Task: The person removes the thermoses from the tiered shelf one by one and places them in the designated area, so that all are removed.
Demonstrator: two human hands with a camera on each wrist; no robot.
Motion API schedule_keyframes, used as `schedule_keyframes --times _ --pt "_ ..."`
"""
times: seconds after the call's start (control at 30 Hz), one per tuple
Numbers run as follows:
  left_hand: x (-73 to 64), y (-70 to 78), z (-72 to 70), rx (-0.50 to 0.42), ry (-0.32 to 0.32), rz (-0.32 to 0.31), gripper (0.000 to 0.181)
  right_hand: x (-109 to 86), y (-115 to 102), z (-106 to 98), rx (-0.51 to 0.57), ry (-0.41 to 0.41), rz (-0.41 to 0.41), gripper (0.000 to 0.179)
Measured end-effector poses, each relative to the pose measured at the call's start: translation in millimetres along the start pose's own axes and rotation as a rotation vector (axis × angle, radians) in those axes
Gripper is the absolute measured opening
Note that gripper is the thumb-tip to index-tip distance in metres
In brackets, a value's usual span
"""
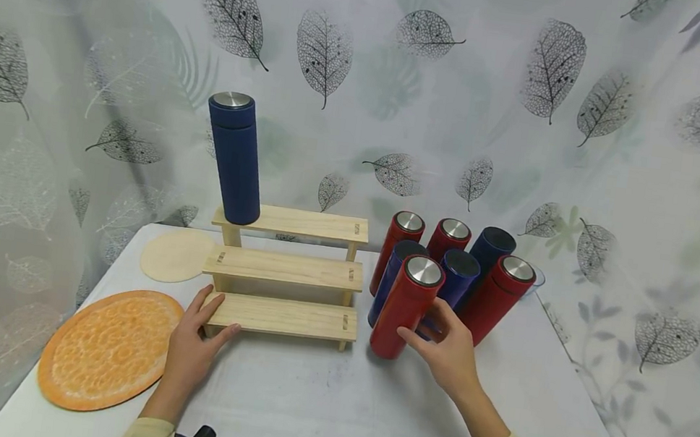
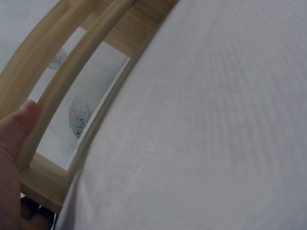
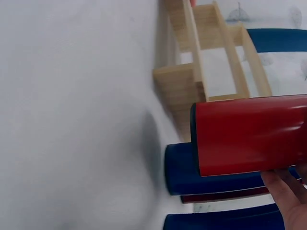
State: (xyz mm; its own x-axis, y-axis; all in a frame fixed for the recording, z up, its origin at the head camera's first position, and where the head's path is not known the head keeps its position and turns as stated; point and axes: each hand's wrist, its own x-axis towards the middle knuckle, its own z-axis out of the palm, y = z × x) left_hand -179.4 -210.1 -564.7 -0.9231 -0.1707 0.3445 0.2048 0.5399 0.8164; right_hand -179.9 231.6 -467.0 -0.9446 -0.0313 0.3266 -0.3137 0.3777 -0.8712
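My right hand (image 1: 448, 351) grips a red thermos flask (image 1: 406, 309) with a steel-topped lid, in front of the other flasks. In the right wrist view the red flask's base hangs above the white tabletop, its shadow apart from it. My left hand (image 1: 194, 352) holds the left end of the lowest step of a three-step wooden rack (image 1: 285, 318). The left wrist view shows its thumb (image 2: 21, 122) against the wood. A tall dark blue flask (image 1: 235, 161) stands upright on the left end of the rack's top step.
Several red and blue flasks stand grouped right of the rack, among them a red one (image 1: 497, 298) and a blue one (image 1: 460, 268). A round orange mat (image 1: 111, 349) and a pale round mat (image 1: 173, 255) lie at left. A leaf-print curtain (image 1: 351, 102) hangs behind.
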Motion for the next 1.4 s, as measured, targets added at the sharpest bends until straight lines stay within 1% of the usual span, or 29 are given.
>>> schedule_keyframes --times 0.23,0.53,0.77,0.97,1.2,1.4 --pt "-0.3 1.4 -0.2 0.003 -0.001 0.001 0.072 -3.8 9.7 5.2 -0.010 0.001 0.040 0.067" --pt "-0.4 1.6 -0.2 -0.009 -0.003 -0.009 0.073 -8.3 16.5 10.0 -0.006 0.011 0.054 0.067" --pt "-0.2 1.0 0.0 -0.010 -0.002 -0.004 0.072 -10.3 21.7 12.8 -0.006 0.014 0.033 0.067" --pt "-0.3 -0.2 0.0 -0.018 -0.007 -0.003 0.072 -11.3 25.5 14.3 0.003 0.001 0.041 0.068" --pt "0.0 -2.3 -0.2 -0.028 -0.015 -0.018 0.072 -12.9 27.5 14.8 -0.007 -0.006 0.031 0.069" --pt "0.1 -1.6 -0.5 -0.024 -0.015 -0.015 0.073 -13.5 27.9 14.5 -0.009 -0.010 0.030 0.070"
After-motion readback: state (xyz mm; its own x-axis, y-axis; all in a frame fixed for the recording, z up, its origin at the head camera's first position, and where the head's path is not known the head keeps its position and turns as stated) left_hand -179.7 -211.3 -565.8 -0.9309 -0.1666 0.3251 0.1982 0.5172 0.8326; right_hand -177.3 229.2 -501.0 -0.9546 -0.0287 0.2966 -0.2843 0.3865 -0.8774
